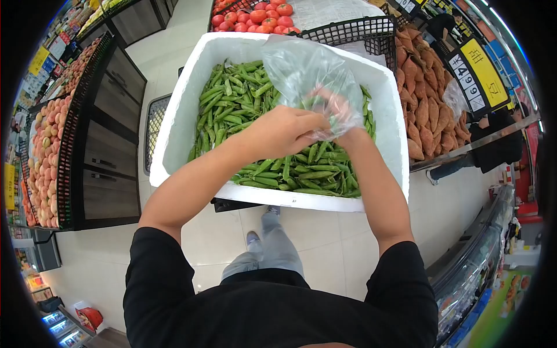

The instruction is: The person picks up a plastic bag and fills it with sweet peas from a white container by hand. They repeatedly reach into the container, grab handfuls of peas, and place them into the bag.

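A clear plastic bag (301, 66) hangs over the pea pods, its mouth gathered around my right hand. My left hand (293, 129) is closed, with its fingers pinched on the edge of the bag near that mouth. My right hand (335, 113) shows through the film with its wrist at the bag's opening. Its fingers are bent and blurred behind the plastic, and I cannot tell whether they grip anything. Below both hands lie many green pea pods (313, 171) in a white foam box (267, 197).
Red tomatoes (264, 17) are piled behind the box, beside a black plastic crate (354, 32). Sweet potatoes (429, 116) fill the display at right, near a yellow and black price sign (478, 72). Peaches (46, 162) lie on a stand at left. A person (496, 139) is at the right.
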{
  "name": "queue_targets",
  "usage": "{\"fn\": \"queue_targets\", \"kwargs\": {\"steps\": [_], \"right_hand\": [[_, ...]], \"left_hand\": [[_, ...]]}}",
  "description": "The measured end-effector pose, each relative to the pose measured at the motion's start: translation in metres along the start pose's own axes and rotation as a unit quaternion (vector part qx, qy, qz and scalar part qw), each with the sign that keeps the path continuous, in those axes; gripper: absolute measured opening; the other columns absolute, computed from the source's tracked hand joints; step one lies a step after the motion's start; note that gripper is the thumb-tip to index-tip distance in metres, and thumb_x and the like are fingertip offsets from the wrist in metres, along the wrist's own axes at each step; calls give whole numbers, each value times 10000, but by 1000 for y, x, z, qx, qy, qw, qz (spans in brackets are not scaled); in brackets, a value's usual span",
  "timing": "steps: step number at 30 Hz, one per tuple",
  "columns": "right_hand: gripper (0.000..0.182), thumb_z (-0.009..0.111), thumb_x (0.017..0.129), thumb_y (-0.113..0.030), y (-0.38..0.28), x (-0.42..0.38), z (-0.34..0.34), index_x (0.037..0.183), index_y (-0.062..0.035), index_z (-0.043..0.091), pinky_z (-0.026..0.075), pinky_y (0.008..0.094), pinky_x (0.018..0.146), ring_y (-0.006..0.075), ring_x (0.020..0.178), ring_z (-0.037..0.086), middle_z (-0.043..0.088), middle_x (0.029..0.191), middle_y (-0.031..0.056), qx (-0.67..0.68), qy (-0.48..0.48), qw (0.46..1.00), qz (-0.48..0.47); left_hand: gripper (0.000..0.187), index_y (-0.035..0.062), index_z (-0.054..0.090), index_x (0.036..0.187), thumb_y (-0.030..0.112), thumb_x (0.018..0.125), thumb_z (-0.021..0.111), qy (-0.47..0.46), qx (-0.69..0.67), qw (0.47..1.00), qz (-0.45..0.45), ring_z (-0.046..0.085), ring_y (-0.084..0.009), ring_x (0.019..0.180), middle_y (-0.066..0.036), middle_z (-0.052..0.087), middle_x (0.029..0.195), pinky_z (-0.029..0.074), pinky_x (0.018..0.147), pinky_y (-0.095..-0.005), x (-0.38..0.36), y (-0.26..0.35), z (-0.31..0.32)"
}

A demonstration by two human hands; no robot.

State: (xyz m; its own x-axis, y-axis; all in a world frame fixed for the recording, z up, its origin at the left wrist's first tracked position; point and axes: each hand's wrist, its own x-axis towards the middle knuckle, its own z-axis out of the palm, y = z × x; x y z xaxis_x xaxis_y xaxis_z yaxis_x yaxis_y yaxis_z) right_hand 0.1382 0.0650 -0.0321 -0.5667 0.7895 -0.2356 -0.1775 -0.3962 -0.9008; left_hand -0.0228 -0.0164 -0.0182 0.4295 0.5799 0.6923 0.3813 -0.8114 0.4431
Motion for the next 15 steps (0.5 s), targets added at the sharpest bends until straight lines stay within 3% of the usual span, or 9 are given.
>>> {"fn": "queue_targets", "kwargs": {"steps": [2,5,7,8,9,12,13,14,15], "right_hand": [[182,571,935,-268,-16,7,-21,972,-90,559,393,250,459,108,521,487,549,655,-9,88,103,989,57],[173,547,933,-251,-33,1,-40,811,-130,526,413,260,437,114,518,499,471,602,-21,212,-43,973,81],[188,535,936,-223,-34,-5,-20,780,-127,491,427,267,437,122,492,496,445,569,-35,273,146,949,-64],[198,503,935,-222,1,35,-121,949,-30,547,489,319,653,206,643,527,557,755,71,281,-89,953,-67],[198,503,935,-222,-3,32,-104,949,-30,547,489,319,653,206,643,527,557,755,71,282,-88,953,-67],[294,510,923,-244,-13,25,-52,1093,-9,555,474,396,838,265,899,575,598,999,171,374,241,886,-131],[330,510,919,-250,-5,30,-56,1154,-22,551,462,415,869,277,1004,558,568,1120,191,12,259,944,-205],[373,511,915,-256,3,35,-61,1215,-36,548,450,433,899,289,1110,541,538,1242,211,-351,240,870,-249],[373,511,915,-256,7,33,-54,1215,-36,548,450,433,899,289,1110,541,538,1242,211,-350,239,871,-248]], "left_hand": [[132,34,611,990,120,890,605,-114,-146,971,-153,477,-213,521,-107,541,628,380,513,-330,3,14,-3],[139,33,608,986,136,892,609,-190,-226,940,-171,475,-179,519,-91,535,627,377,519,-322,1,15,5],[135,41,612,978,161,916,596,-208,-249,931,-168,475,-145,531,-49,571,660,386,529,-308,-4,10,13],[149,51,609,978,190,930,586,-172,-325,910,-190,463,-126,517,-17,563,667,380,513,-286,-8,6,20],[167,60,606,979,220,944,577,-135,-399,882,-211,450,-106,503,14,556,674,375,496,-263,-9,5,24],[191,81,589,1003,264,964,554,-21,-506,781,-366,421,-62,475,60,497,676,342,451,-217,3,5,-4],[191,81,589,1003,264,964,554,-22,-507,780,-367,421,-62,475,60,497,676,342,451,-217,6,3,-9],[197,84,579,1017,272,967,548,74,-524,760,-377,407,-50,460,60,461,655,323,433,-209,9,-1,-14],[203,88,568,1031,280,970,542,170,-536,732,-384,392,-38,445,61,425,635,303,415,-201,10,-6,-19]]}}
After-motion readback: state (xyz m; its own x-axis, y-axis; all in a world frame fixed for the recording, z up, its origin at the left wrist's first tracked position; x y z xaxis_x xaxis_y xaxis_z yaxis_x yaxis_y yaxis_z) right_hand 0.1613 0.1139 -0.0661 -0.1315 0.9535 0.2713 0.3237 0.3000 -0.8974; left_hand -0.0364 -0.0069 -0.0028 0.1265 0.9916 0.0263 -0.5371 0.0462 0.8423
